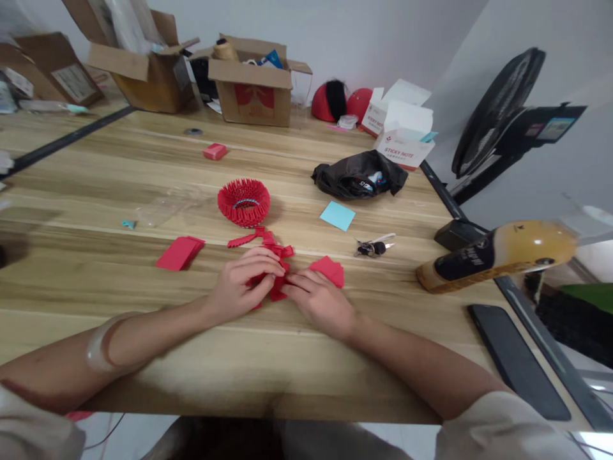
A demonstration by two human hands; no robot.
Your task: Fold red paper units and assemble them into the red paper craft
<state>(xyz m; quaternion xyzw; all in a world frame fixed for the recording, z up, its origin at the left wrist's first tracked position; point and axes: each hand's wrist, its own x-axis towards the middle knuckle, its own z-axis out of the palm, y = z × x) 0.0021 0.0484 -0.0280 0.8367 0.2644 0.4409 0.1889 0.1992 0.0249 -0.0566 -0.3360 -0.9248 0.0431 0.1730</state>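
Observation:
My left hand (246, 281) is closed, its thumb and fingers pinched on a piece of red paper (278, 294) on the wooden table. Against the right side of that paper press the fingertips of my right hand (320, 303), which is also closed; its thumb is hidden. Loose red paper sheets (331, 271) lie just beyond my right hand. Several small folded red paper pieces (268, 238) are scattered above my left hand. Farther up stands a round red bowl of many folded paper pieces (244, 201), with a light blue ring inside. A stack of red paper slips (179, 253) rests to the left.
A light blue note (338, 216), keys (373, 247) and a black plastic bag (361, 176) lie on the right. Near the right edge are a yellow bottle (488, 255) and a dark phone (517, 361). Cardboard boxes (251, 96) line the back; a black fan (498, 115) stands beyond.

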